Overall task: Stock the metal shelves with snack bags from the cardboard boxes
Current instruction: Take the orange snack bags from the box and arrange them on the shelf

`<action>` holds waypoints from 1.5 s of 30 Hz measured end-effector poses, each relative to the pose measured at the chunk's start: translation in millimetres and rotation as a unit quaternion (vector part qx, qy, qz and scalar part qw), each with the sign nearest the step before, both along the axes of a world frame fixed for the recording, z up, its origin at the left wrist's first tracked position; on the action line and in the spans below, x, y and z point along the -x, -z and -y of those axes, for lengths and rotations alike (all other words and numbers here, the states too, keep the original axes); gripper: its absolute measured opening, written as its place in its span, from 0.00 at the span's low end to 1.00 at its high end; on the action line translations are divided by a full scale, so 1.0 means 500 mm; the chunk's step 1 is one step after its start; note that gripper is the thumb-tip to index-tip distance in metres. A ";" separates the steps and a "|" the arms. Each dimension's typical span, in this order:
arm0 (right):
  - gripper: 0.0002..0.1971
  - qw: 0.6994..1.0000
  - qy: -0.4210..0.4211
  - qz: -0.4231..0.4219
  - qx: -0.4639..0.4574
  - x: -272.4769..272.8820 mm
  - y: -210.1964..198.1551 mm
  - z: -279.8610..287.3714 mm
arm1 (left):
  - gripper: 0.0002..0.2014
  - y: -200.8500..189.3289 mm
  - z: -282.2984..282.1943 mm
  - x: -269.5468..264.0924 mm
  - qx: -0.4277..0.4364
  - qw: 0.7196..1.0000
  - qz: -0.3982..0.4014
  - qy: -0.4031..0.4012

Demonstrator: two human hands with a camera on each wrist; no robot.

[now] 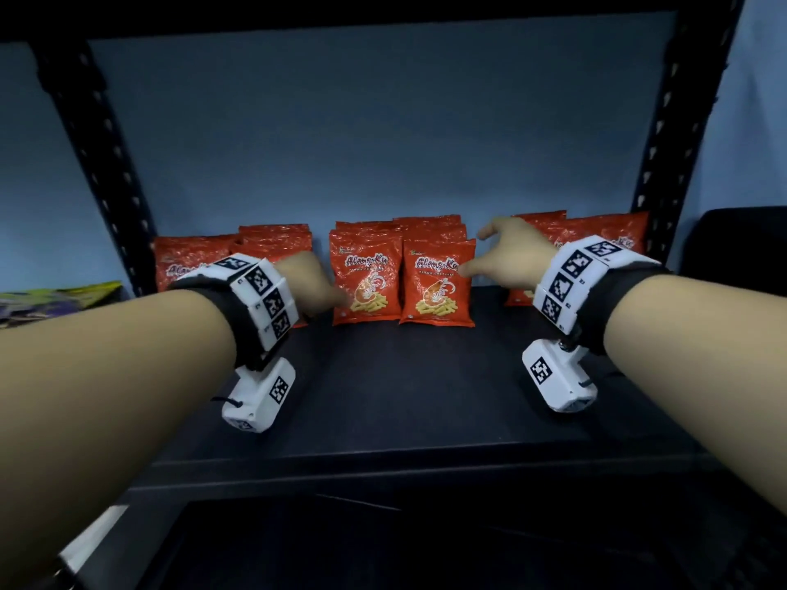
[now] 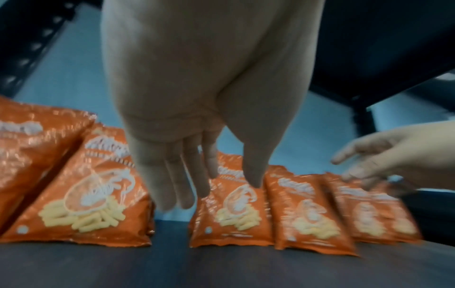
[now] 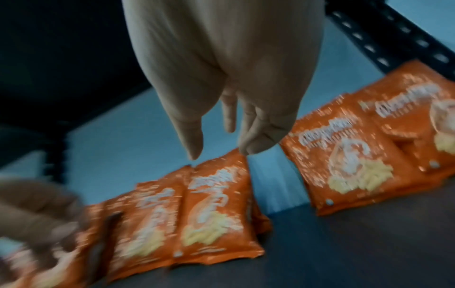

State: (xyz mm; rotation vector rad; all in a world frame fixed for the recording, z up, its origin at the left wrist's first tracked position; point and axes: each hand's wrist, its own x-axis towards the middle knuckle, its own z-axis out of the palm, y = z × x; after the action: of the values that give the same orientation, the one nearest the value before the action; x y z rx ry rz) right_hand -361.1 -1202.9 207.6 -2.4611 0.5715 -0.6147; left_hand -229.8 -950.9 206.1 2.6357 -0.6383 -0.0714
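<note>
Red prawn-cracker snack bags stand in a row at the back of the dark shelf board (image 1: 404, 398). Two front bags stand side by side in the middle, one on the left (image 1: 368, 287) and one on the right (image 1: 438, 287). My left hand (image 1: 328, 291) reaches to the left bag's edge with straight fingers (image 2: 172, 185) and holds nothing; I cannot tell whether it touches the bag. My right hand (image 1: 479, 253) hovers by the right bag's upper corner, fingers spread (image 3: 248, 144), also holding nothing. More bags lean at the far left (image 1: 191, 266) and far right (image 1: 596, 232).
Black perforated uprights (image 1: 106, 163) (image 1: 673, 142) frame the shelf, with a blue wall behind. The shelf above (image 1: 383, 10) hangs over it. A colourful packet (image 1: 55, 300) lies outside at the left, and a dark object (image 1: 741, 249) stands at the right.
</note>
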 end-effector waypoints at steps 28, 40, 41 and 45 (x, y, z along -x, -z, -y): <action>0.15 0.891 -0.214 -0.337 -0.215 0.339 0.588 -0.290 | 0.10 0.555 -0.185 0.370 -0.144 0.914 -0.325 0.193; 0.45 0.816 -0.098 -0.452 -0.347 0.325 0.924 -0.333 | 0.50 0.956 -0.262 0.332 -0.234 0.915 -0.326 0.038; 0.59 0.819 -0.081 -0.452 -0.344 0.321 0.972 -0.339 | 0.55 0.977 -0.270 0.330 -0.237 0.912 -0.333 0.027; 0.68 0.818 -0.042 -0.436 -0.374 0.311 1.074 -0.387 | 0.70 1.050 -0.299 0.332 -0.202 0.901 -0.383 -0.032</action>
State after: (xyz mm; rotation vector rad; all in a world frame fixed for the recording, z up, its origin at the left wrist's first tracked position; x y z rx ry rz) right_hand -516.5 -1009.5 -329.3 -1.8422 0.8225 0.7370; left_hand -395.7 -801.4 -318.9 2.6647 -0.2671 -1.2690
